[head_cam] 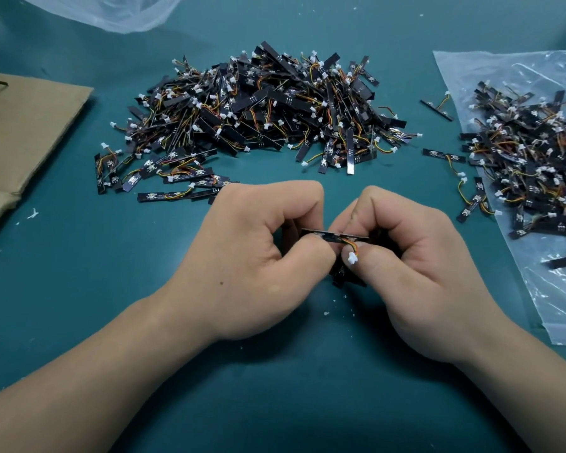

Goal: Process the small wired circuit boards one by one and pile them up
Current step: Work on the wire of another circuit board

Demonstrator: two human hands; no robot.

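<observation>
Your left hand and right hand meet on the near side of the big pile of wired boards, knuckles almost touching. Both have their fingers curled, and together they pinch one small black circuit board, held level between the thumbs and fingertips. Its orange and yellow wires loop down to a white connector that lies against your right thumb. More dark board pieces show just under that board, between your hands; which hand holds them cannot be told.

A few boards lie loose on the green table at the near left edge of the big pile, just beyond your left knuckles. To the right of the big pile, a clear plastic bag lies flat with a second heap of boards on it. To the left of the big pile lies a sheet of brown cardboard. Beyond the big pile, at the far left, there is a crumpled piece of thin clear plastic.
</observation>
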